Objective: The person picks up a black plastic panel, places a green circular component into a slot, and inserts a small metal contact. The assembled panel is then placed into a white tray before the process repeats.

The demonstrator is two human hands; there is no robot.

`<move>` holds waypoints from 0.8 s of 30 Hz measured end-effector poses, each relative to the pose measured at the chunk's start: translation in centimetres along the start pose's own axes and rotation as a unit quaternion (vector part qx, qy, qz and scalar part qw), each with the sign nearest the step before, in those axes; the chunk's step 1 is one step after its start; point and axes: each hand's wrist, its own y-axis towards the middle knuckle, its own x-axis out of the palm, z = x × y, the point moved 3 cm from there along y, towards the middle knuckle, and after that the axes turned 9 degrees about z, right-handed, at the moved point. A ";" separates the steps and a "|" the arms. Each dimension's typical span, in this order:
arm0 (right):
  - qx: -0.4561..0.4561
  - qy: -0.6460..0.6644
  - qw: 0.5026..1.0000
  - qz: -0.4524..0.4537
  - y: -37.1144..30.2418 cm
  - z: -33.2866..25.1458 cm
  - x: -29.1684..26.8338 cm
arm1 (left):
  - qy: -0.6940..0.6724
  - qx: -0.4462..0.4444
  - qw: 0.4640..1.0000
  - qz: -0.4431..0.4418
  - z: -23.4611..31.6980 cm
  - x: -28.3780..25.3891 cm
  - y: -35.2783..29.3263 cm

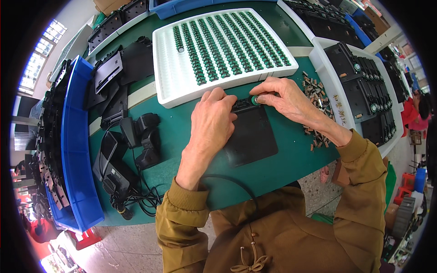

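A flat black plastic panel [251, 136] lies on the green table in front of me. My left hand [210, 120] is closed on the panel's far left corner, its fingers curled and their tips partly hidden. With thumb and index finger, my right hand [289, 100] pinches a small round green-and-silver part [255, 100] against the panel's far right corner. Just beyond both hands stands a white foam tray [165, 93] holding rows of small green-and-black parts [221, 50]; its left-hand slots hold none.
Small brown-and-silver pieces [317, 109] lie heaped at right, beside a white bin [328, 68] of black panels. At left are a blue bin [75, 136], stacked black panels [109, 75], and black adapter-like devices [119, 175] with tangled cables.
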 end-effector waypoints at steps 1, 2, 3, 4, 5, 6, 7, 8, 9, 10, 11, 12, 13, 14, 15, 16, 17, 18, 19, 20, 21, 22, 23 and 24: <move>-0.029 -0.025 0.999 0.008 -0.2 -0.2 -0.1 | 0.001 0.002 1.000 0.004 0.0 0.0 0.0; -0.028 -0.026 0.999 0.008 -0.3 -0.2 -0.1 | 0.002 0.004 1.000 0.008 0.0 0.1 0.0; -0.056 -0.050 0.997 0.025 -0.4 -0.2 0.0 | 0.001 0.004 1.000 0.007 0.1 0.1 0.0; -0.083 -0.074 0.993 0.043 -0.5 -0.3 0.1 | 0.004 0.003 1.000 0.005 0.2 0.1 0.0; -0.081 -0.074 0.993 0.044 -0.6 -0.2 0.4 | 0.007 0.002 1.000 0.004 0.2 0.1 0.1; -0.077 -0.056 0.994 0.057 -0.6 -0.1 0.6 | 0.006 0.003 1.000 0.003 0.2 0.1 0.1; -0.074 -0.038 0.994 0.070 -0.7 0.1 0.8 | 0.007 0.002 1.000 0.001 0.2 0.1 0.1; -0.073 -0.039 0.994 0.070 -0.7 0.2 0.8 | 0.008 0.001 1.000 -0.001 0.2 0.1 0.1; -0.091 -0.052 0.992 0.072 -0.8 0.3 0.8 | 0.007 0.002 1.000 -0.001 0.3 0.2 0.1; -0.109 -0.065 0.989 0.072 -0.8 0.2 0.9 | 0.009 0.000 1.000 0.000 0.3 0.1 0.1; -0.110 -0.064 0.989 0.071 -0.7 0.3 0.9 | 0.010 -0.001 1.000 0.002 0.3 0.1 0.0; -0.133 -0.073 0.987 0.058 -0.7 0.3 0.9 | 0.010 -0.002 1.000 0.002 0.1 0.1 0.0; -0.157 -0.082 0.983 0.045 -0.7 0.2 0.8 | 0.010 0.004 1.000 0.005 0.1 0.2 -0.1; -0.157 -0.082 0.983 0.044 -0.6 0.1 0.5 | 0.009 0.010 1.000 0.009 0.0 0.2 -0.1; -0.168 -0.098 0.980 0.029 -0.4 0.0 0.3 | 0.009 0.008 1.000 0.009 0.0 0.2 -0.2; -0.178 -0.117 0.977 0.015 -0.4 -0.1 0.1 | 0.011 0.007 1.000 0.007 0.1 0.2 -0.1; -0.177 -0.118 0.977 0.016 -0.5 -0.1 0.1 | 0.014 0.006 1.000 0.005 0.2 0.2 0.0; -0.177 -0.123 0.976 0.024 -0.6 0.0 0.1 | 0.012 0.007 1.000 0.005 0.3 0.2 0.0; -0.178 -0.125 0.975 0.032 -0.5 0.1 0.2 | 0.012 0.009 1.000 0.005 0.2 0.2 0.0; -0.178 -0.125 0.976 0.031 -0.5 0.0 0.3 | 0.011 0.012 1.000 0.004 0.1 0.2 -0.1; -0.168 -0.112 0.979 0.035 -0.5 0.0 0.3 | 0.011 0.011 1.000 0.004 0.2 0.2 0.0; -0.158 -0.099 0.982 0.039 -0.4 0.0 0.2 | 0.014 0.009 1.000 0.001 0.2 0.2 0.0; -0.158 -0.098 0.982 0.038 -0.4 -0.2 0.2 | 0.016 0.007 1.000 -0.003 0.2 0.2 0.0; -0.145 -0.102 0.984 0.033 -0.3 -0.3 0.2 | 0.016 0.006 1.000 -0.003 0.2 0.2 0.0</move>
